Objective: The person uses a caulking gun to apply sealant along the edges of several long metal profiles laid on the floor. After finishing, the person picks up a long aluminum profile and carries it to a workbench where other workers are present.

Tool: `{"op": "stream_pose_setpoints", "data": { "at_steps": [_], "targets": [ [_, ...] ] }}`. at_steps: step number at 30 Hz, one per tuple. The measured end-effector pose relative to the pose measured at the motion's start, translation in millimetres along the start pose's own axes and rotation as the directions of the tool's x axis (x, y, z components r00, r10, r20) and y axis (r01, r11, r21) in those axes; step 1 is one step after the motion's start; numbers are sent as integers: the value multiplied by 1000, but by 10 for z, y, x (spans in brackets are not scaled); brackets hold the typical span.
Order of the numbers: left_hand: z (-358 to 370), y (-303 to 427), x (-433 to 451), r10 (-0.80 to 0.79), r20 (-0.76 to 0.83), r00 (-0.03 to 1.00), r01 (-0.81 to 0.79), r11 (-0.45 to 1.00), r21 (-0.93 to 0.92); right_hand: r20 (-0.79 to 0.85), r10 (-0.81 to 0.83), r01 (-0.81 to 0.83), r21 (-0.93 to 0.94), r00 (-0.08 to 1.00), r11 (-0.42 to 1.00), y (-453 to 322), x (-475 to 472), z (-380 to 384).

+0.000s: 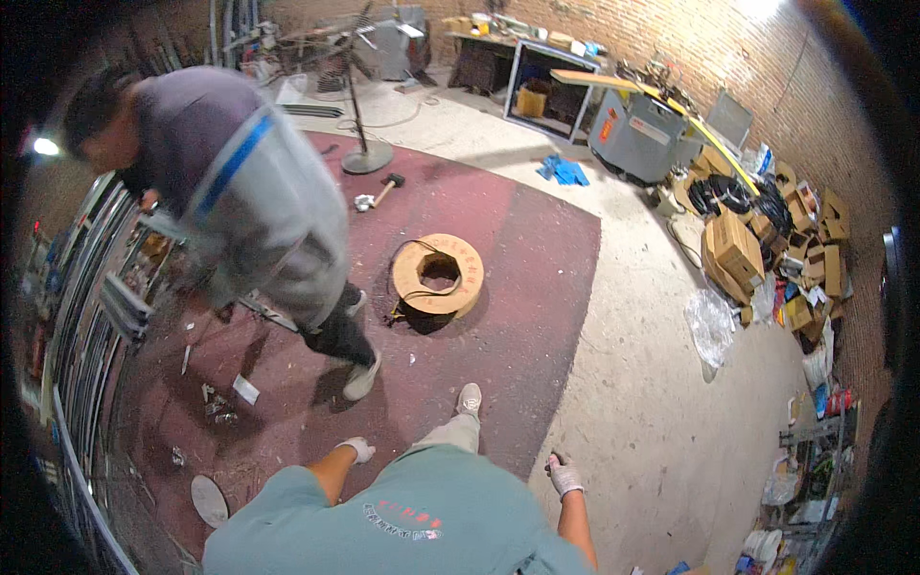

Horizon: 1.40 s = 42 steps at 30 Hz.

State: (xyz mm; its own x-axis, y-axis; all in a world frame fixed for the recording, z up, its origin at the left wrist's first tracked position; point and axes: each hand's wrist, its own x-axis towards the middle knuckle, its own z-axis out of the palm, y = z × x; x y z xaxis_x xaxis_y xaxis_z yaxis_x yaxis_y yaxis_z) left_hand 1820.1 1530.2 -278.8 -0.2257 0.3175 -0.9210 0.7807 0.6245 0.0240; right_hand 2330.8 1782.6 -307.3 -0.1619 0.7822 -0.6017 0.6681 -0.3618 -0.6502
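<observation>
My left hand (359, 450) wears a pale work glove and hangs beside my body, over the dark red floor covering (503, 345). On the other side my right hand (563, 476), in a similar glove with bare or dark fingertips, hangs over the bare concrete. Its fingers are bent; whether either hand holds something small is unclear. Ahead of my feet lies a round cable reel (466, 262) with tan printed flanges, a dark cable looped over its top. Beyond it, a black-headed mallet (388, 191) with a wooden handle rests near a crumpled pale scrap (364, 203).
A co-worker (266, 208) bends at the left, beside racks of metal profiles (93, 323). Cardboard boxes (733, 244) and plastic waste pile along the right wall. A grey machine (636, 133) and a pedestal fan's round base (366, 158) stand further back.
</observation>
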Motion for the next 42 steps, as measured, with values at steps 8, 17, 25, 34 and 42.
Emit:
{"op": "stream_pose_setpoints", "data": {
  "at_steps": [8,17,25,34,42],
  "targets": [
    [-2869,1901,999,273,-342,899,-313,947,-67,-54,462,-465,-98,885,880,-187,144,-996],
    [-5118,2750,1949,215,-500,839,-464,762,-451,51,544,-545,22,838,838,-493,1666,-1261],
    [-5161,2794,2108,-115,29,993,118,926,-359,-145,279,-314,-366,949,876,-1813,4435,-2672],
    [-5618,3574,2574,6,-193,981,-114,824,-555,-92,133,-139,-60,987,988,-4167,7073,-4020],
    [-7091,3698,3668,-36,-180,983,-74,818,-570,88,241,-225,-154,967,962,-5205,7919,-3364]
  ]
}}
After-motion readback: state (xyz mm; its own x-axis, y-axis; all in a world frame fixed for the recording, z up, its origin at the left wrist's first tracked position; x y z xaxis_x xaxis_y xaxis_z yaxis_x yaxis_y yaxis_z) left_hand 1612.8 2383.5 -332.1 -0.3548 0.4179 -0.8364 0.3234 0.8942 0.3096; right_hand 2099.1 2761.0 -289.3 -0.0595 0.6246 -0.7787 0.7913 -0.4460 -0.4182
